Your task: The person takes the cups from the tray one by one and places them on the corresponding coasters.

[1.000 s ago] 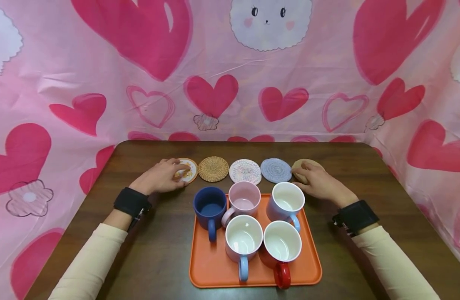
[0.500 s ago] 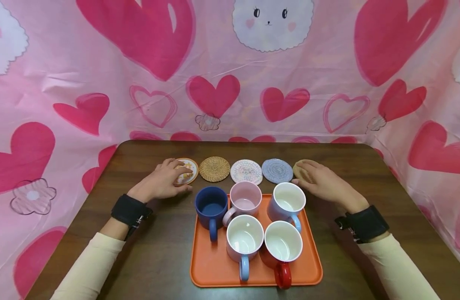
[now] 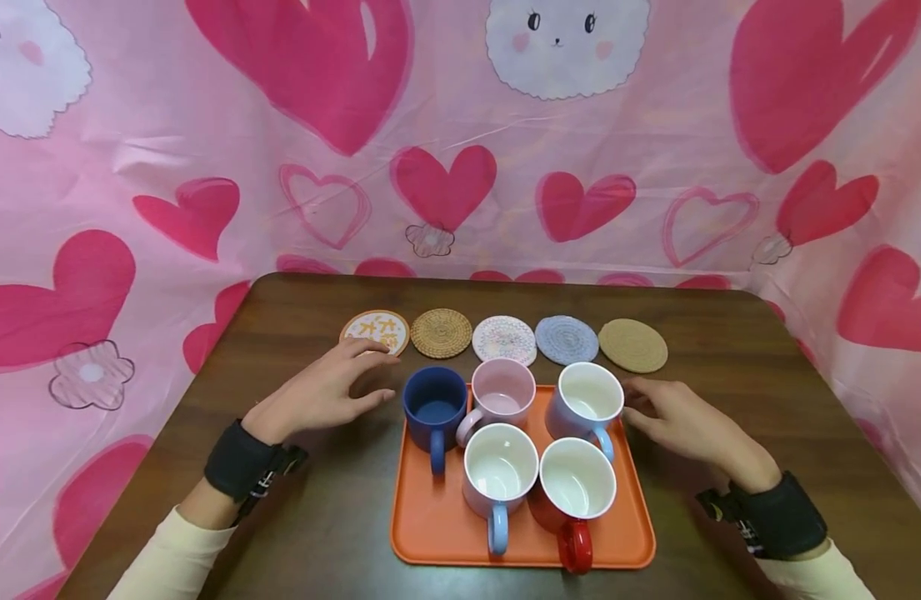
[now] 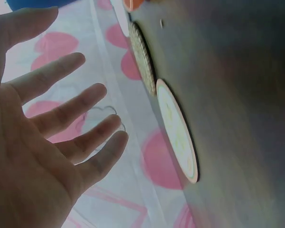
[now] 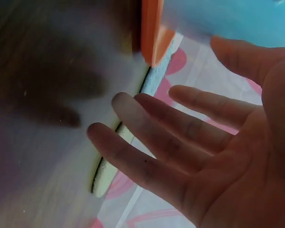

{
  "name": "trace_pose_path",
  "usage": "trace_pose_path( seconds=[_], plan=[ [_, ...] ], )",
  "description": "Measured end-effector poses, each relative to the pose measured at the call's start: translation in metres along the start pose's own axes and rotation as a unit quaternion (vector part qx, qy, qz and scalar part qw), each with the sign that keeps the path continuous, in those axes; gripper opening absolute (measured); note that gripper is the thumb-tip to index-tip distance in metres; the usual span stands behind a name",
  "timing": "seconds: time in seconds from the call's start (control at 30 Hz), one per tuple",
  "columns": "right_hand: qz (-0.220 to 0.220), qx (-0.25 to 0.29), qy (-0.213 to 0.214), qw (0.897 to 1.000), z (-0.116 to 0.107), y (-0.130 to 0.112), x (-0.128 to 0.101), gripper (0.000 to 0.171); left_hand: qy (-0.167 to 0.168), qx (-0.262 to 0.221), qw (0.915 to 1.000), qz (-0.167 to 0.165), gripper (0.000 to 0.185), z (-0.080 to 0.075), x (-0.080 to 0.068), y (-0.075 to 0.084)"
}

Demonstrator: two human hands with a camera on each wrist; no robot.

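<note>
Nearest me, orange tray (image 3: 430,533) on the dark wood table (image 3: 325,517), five mugs on it. Front row: white mug with light-blue handle (image 3: 499,479) and red-handled mug (image 3: 576,493), touching side by side. Back row: navy mug (image 3: 434,408), pink mug (image 3: 501,393), white mug with blue handle (image 3: 589,404) at the tray's back right corner.

My left hand (image 3: 321,393) sits just left of the navy mug, fingers spread and relaxed, holding nothing; thumb points at the mug, I can't tell if it touches. Left wrist view confirms an open palm (image 4: 42,142) above the table. My right hand (image 3: 685,423) is just right of the white mug with blue handle, fingers straight and loose, fingertips close to the mug wall, contact unclear. Right wrist view: flat open fingers (image 5: 180,142), nothing gripped, tray edge (image 5: 153,28) just beyond.

Further back, five coasters in a row, both hands apart from them: printed orange-rimmed coaster (image 3: 375,331), woven rattan coaster (image 3: 441,332), pale speckled coaster (image 3: 503,339), blue-grey coaster (image 3: 566,339), cork coaster (image 3: 633,345). Behind, pink heart-print backdrop (image 3: 445,175).
</note>
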State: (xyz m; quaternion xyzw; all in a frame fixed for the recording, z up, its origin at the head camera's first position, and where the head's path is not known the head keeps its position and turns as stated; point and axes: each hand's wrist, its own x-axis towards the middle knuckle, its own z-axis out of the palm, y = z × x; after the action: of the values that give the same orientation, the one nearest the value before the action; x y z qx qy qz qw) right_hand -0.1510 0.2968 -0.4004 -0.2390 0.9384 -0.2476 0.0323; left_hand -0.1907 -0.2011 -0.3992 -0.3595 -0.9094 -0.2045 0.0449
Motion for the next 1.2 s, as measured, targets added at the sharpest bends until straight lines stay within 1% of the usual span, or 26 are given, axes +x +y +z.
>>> trace_pose_path(
  seconds=[0.17, 0.23, 0.3, 0.4, 0.47, 0.53, 0.63, 0.7, 0.77, 0.87, 0.93, 1.0, 1.03, 1.07, 1.1, 1.13, 1.17, 1.2],
  plan=[
    [0.019, -0.006, -0.004, 1.000, 0.003, -0.002, -0.003, 0.027, -0.010, -0.020, 0.9997, 0.007, 0.045, 0.006, -0.004, 0.010],
    [0.032, -0.016, -0.002, 0.999, 0.005, -0.001, -0.004, 0.028, -0.012, -0.026, 0.9996, 0.003, 0.043, 0.010, -0.004, 0.013],
    [0.047, -0.029, -0.002, 0.998, 0.008, -0.001, -0.005, 0.030, -0.011, -0.024, 0.9996, -0.009, 0.044, 0.012, -0.005, 0.017],
    [0.075, -0.027, -0.016, 0.997, 0.014, -0.002, -0.010, 0.039, -0.010, -0.008, 0.9991, -0.040, 0.047, 0.015, -0.009, 0.023],
    [0.091, -0.006, -0.035, 0.995, 0.018, -0.004, -0.013, 0.047, -0.007, -0.007, 0.9978, -0.066, 0.046, 0.016, -0.012, 0.029],
    [0.105, 0.030, -0.054, 0.993, 0.023, -0.006, -0.016, 0.055, -0.003, -0.017, 0.9952, -0.096, 0.039, 0.016, -0.017, 0.036],
    [0.123, 0.097, -0.087, 0.984, 0.029, -0.008, -0.020, 0.061, 0.010, -0.062, 0.9884, -0.138, 0.022, 0.019, -0.025, 0.051],
    [0.131, 0.129, -0.098, 0.978, 0.033, -0.009, -0.021, 0.061, 0.013, -0.093, 0.9833, -0.155, 0.013, 0.021, -0.029, 0.062],
    [0.136, 0.147, -0.103, 0.974, 0.035, -0.008, -0.022, 0.061, 0.009, -0.123, 0.9790, -0.163, 0.011, 0.026, -0.030, 0.074],
    [0.137, 0.158, -0.101, 0.973, 0.037, -0.008, -0.022, 0.061, 0.010, -0.148, 0.9750, -0.165, 0.018, 0.032, -0.029, 0.090],
    [0.140, 0.165, -0.101, 0.971, 0.038, -0.007, -0.022, 0.059, 0.023, -0.163, 0.9734, -0.160, 0.019, 0.037, -0.029, 0.098],
    [0.142, 0.177, -0.105, 0.968, 0.038, -0.006, -0.022, 0.057, 0.036, -0.190, 0.9691, -0.154, 0.020, 0.042, -0.030, 0.106],
    [0.142, 0.182, -0.107, 0.967, 0.038, -0.006, -0.023, 0.055, 0.037, -0.209, 0.9653, -0.152, 0.021, 0.045, -0.031, 0.109],
    [0.142, 0.187, -0.108, 0.966, 0.037, -0.006, -0.023, 0.053, 0.034, -0.233, 0.9596, -0.154, 0.022, 0.047, -0.031, 0.111],
    [0.140, 0.191, -0.108, 0.966, 0.037, -0.005, -0.024, 0.051, 0.030, -0.262, 0.9512, -0.160, 0.024, 0.049, -0.031, 0.113],
    [0.139, 0.194, -0.109, 0.965, 0.037, -0.005, -0.024, 0.050, 0.022, -0.295, 0.9400, -0.170, 0.027, 0.052, -0.031, 0.115],
    [0.137, 0.196, -0.109, 0.965, 0.036, -0.005, -0.025, 0.050, 0.013, -0.336, 0.9239, -0.183, 0.030, 0.054, -0.031, 0.116],
    [0.132, 0.197, -0.107, 0.965, 0.035, -0.005, -0.025, 0.050, 0.006, -0.378, 0.9050, -0.195, 0.033, 0.057, -0.030, 0.117]
  ],
)
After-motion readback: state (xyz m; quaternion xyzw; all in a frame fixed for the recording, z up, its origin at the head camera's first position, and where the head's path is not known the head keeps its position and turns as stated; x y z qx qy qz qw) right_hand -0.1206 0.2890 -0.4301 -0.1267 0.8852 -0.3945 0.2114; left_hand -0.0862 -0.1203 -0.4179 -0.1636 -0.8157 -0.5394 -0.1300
